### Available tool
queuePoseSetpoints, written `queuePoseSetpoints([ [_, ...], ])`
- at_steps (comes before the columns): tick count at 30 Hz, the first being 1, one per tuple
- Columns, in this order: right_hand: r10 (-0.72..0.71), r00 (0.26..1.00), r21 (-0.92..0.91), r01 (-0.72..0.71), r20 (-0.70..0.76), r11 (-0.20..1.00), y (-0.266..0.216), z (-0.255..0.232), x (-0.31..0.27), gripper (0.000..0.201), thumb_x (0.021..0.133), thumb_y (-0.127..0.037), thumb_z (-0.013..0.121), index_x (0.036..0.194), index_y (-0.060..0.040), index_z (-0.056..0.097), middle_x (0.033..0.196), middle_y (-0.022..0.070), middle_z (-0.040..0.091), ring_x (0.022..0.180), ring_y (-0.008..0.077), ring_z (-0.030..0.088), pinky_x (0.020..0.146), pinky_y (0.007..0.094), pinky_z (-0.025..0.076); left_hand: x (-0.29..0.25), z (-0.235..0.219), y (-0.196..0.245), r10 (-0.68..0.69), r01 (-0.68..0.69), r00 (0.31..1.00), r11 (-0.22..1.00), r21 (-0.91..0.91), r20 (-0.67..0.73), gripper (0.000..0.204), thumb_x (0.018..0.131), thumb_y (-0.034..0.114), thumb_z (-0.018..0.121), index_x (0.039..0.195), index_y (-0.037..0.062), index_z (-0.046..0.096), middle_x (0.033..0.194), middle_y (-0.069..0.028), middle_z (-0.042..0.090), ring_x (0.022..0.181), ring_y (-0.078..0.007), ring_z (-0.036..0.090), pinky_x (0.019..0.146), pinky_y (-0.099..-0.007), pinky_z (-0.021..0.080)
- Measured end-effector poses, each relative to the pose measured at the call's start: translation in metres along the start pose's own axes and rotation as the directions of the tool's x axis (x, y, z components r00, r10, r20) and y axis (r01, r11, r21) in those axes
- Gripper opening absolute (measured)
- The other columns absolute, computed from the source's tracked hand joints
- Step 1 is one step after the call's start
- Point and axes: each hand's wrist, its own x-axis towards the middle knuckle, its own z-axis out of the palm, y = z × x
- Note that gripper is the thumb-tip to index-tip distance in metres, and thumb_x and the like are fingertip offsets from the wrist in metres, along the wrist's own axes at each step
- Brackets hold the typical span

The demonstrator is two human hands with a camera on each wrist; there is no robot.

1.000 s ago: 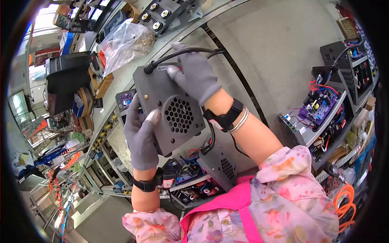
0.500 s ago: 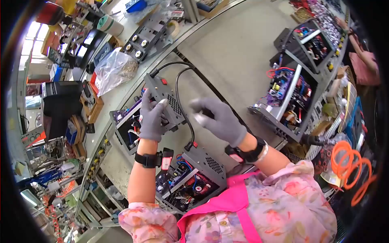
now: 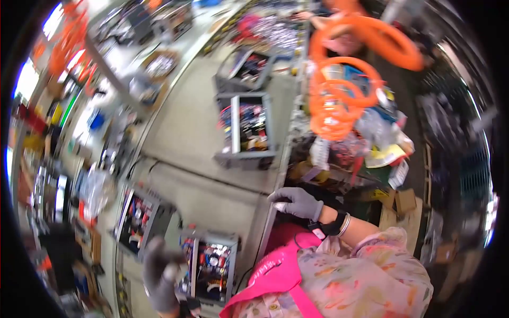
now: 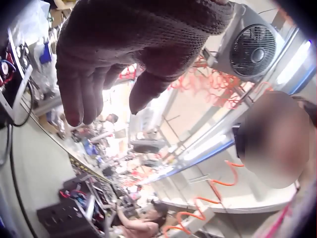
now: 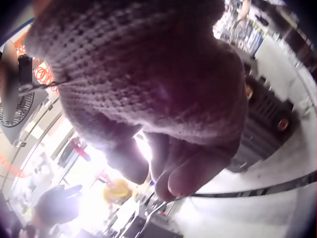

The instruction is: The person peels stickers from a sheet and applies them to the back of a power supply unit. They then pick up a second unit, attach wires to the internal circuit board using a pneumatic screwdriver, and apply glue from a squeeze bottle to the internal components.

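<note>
The left hand (image 3: 160, 278), in a grey glove and blurred, hovers beside the nearest open-sided electronics unit (image 3: 214, 267). Another such unit (image 3: 136, 220) lies just beyond it, to the left. In the left wrist view, the left hand (image 4: 133, 49) has extended, relaxed fingers and nothing in them. Close to the pink apron (image 3: 273, 275), the gloved right hand (image 3: 301, 204) is over the bench's near edge with bent fingers. The right wrist view shows the right hand (image 5: 153, 99) loosely curled, holding nothing visible.
Two more open units (image 3: 249, 124) (image 3: 252, 69) stand farther along the grey bench (image 3: 183, 114). An orange coiled hose (image 3: 339, 100) hangs at the upper right, before bags and parts. A dark seam with a cable (image 3: 207, 177) crosses the bench. Cardboard boxes (image 3: 405, 201) are at right.
The head view has swung toward the right side of the bench. Both hands have left the grey unit they held a second ago and are farther apart.
</note>
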Motion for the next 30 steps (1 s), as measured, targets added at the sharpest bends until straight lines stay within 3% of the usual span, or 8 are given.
queuePoseSetpoints([
  [2,0.065,0.988,0.115,-0.049,-0.141,0.992,0.022,-0.020,-0.029,0.025,0.084,-0.009,0.061,0.108,-0.0028,0.063,0.092,0.0052,0.065,0.082,0.0124,0.061,0.074,0.0272,0.050,-0.022,0.011,0.008,-0.071,0.119,0.969,0.974,-0.192,0.237,0.050,0.087,0.014,0.061,0.132,0.0003,0.044,0.101,-0.0113,0.062,0.094,-0.0198,0.057,0.093,-0.0349,0.044],
  [10,0.482,0.620,0.556,-0.088,-0.619,0.826,0.122,-0.134,-0.143,0.021,0.085,-0.007,0.059,0.105,-0.0051,0.064,0.084,0.0037,0.065,0.063,0.0095,0.059,0.052,0.0228,0.049,-0.060,0.095,0.000,-0.178,0.255,0.887,0.958,-0.130,0.427,0.039,0.089,0.006,0.055,0.127,-0.0018,0.048,0.101,-0.0108,0.062,0.092,-0.0174,0.058,0.084,-0.0298,0.047],
  [14,0.652,0.033,0.652,0.110,-0.757,0.751,0.253,-0.219,-0.164,0.026,0.085,-0.012,0.058,0.111,-0.0073,0.057,0.069,0.0038,0.058,0.052,0.0123,0.054,0.042,0.0267,0.044,-0.065,0.128,0.016,-0.209,0.262,0.903,0.960,-0.095,0.375,0.036,0.089,0.006,0.056,0.124,-0.0010,0.049,0.101,-0.0115,0.063,0.092,-0.0179,0.058,0.084,-0.0305,0.047],
  [16,0.691,-0.107,0.688,0.073,-0.715,0.722,0.258,-0.255,-0.171,0.025,0.082,-0.017,0.063,0.104,-0.0063,0.057,0.064,0.0055,0.056,0.045,0.0152,0.050,0.039,0.0313,0.040,-0.063,0.148,0.029,-0.185,0.225,0.926,0.970,-0.087,0.330,0.035,0.089,0.007,0.055,0.123,-0.0005,0.050,0.102,-0.0118,0.063,0.092,-0.0180,0.058,0.085,-0.0311,0.047],
  [19,0.591,-0.354,0.682,-0.254,-0.725,0.686,0.303,-0.297,-0.174,0.056,0.075,-0.026,0.067,0.121,0.0030,0.051,0.114,0.0237,0.060,0.106,0.0362,0.058,0.088,0.0395,0.046,-0.057,0.176,0.040,-0.253,0.286,0.918,0.956,-0.068,0.304,0.033,0.089,0.007,0.055,0.121,-0.0012,0.051,0.102,-0.0126,0.063,0.095,-0.0188,0.058,0.087,-0.0323,0.046],
  [22,0.709,-0.256,0.747,-0.092,-0.657,0.659,0.338,-0.322,-0.173,0.040,0.077,-0.027,0.065,0.100,0.0055,0.062,0.099,0.0210,0.066,0.093,0.0326,0.064,0.077,0.0414,0.049,-0.050,0.199,0.044,-0.270,0.297,0.919,0.953,-0.053,0.287,0.033,0.089,0.006,0.056,0.121,-0.0020,0.052,0.102,-0.0128,0.063,0.095,-0.0193,0.058,0.089,-0.0326,0.045],
  [25,0.643,-0.200,0.672,-0.283,-0.739,0.684,0.345,-0.330,-0.174,0.031,0.079,-0.025,0.062,0.092,0.0024,0.065,0.091,0.0195,0.067,0.086,0.0348,0.064,0.073,0.0427,0.049,-0.045,0.214,0.043,-0.298,0.327,0.917,0.942,-0.073,0.267,0.034,0.088,0.006,0.057,0.121,-0.0025,0.051,0.102,-0.0128,0.063,0.095,-0.0199,0.059,0.089,-0.0325,0.045],
  [30,-0.121,-0.222,0.046,-0.624,-0.967,0.780,0.297,-0.320,-0.186,0.017,0.080,-0.019,0.061,0.085,-0.0022,0.061,0.082,0.0195,0.060,0.078,0.0389,0.056,0.070,0.0436,0.045,-0.043,0.225,0.029,-0.237,0.282,0.932,0.949,-0.140,0.273,0.043,0.088,0.016,0.060,0.125,-0.0004,0.048,0.099,-0.0124,0.063,0.090,-0.0195,0.059,0.083,-0.0319,0.045],
])
